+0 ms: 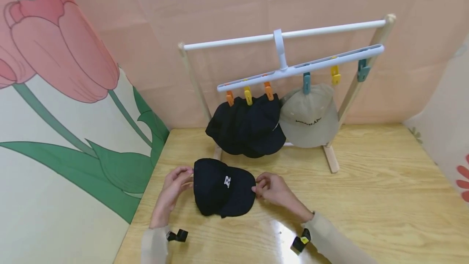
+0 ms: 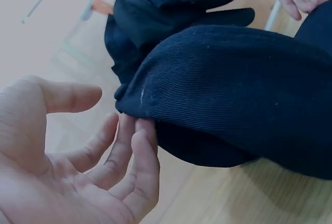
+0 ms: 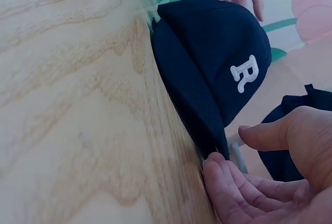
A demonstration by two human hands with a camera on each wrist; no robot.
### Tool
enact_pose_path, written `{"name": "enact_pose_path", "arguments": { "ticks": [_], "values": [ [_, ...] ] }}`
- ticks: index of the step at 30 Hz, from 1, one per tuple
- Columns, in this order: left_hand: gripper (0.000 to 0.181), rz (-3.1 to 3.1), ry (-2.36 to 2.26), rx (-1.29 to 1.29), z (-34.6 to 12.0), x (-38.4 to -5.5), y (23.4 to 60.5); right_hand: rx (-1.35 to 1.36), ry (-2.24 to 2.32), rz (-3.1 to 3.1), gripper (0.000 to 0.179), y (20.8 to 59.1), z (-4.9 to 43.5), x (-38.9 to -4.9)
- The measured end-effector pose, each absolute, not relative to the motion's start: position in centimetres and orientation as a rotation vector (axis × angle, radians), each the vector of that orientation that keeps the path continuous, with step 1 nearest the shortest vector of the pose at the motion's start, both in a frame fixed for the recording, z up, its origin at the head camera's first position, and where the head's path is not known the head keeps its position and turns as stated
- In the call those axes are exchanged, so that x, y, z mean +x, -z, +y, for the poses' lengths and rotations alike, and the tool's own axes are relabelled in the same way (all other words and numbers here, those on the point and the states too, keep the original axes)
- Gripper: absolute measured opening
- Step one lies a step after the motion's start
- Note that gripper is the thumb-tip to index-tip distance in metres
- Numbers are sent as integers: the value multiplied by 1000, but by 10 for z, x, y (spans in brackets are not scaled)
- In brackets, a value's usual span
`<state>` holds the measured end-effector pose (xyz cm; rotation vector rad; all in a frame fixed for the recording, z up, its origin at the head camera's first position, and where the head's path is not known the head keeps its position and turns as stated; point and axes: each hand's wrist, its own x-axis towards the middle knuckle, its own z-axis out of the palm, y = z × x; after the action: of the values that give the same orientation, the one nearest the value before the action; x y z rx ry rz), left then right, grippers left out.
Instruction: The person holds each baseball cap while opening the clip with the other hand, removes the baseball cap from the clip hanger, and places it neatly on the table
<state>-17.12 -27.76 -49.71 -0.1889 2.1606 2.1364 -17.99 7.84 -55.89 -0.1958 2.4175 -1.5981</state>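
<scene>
A dark navy baseball cap (image 1: 210, 186) with a white letter R lies on the wooden table, its brim (image 1: 239, 192) pointing right. My left hand (image 1: 176, 186) is at the crown's left edge. In the left wrist view its fingertips (image 2: 148, 128) touch the cap's rim, while the thumb stands apart. At the brim's right edge is my right hand (image 1: 272, 190). Its fingertips (image 3: 215, 162) touch the brim's edge in the right wrist view, with the thumb held away from the fabric.
Behind the cap stands a rack (image 1: 337, 29) carrying a pale hanger (image 1: 253, 80) with coloured clips. Dark caps (image 1: 245, 127) and a beige cap (image 1: 309, 119) hang from it. A tulip-patterned wall (image 1: 66, 52) borders the table (image 1: 384, 199) on the left.
</scene>
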Motion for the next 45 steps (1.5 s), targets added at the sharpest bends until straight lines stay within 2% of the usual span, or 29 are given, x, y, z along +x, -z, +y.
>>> {"name": "enact_pose_path", "arguments": {
  "ticks": [6,21,26,32,45],
  "values": [
    [28,2292,-2013,-198,-275,-174,489,-234,1611,2429,29,553,86,-180],
    [23,2348,-1981,-134,-272,-175,468,-195,1617,2420,40,522,109,-179],
    [23,2376,-1941,-90,-269,-175,461,-322,1575,2544,35,510,117,-177],
    [25,2363,-1894,15,-263,-173,453,-457,1586,2633,35,497,125,-176],
    [35,2364,-1693,267,-245,-169,438,-528,1635,2699,29,470,136,-169]
  ]
}}
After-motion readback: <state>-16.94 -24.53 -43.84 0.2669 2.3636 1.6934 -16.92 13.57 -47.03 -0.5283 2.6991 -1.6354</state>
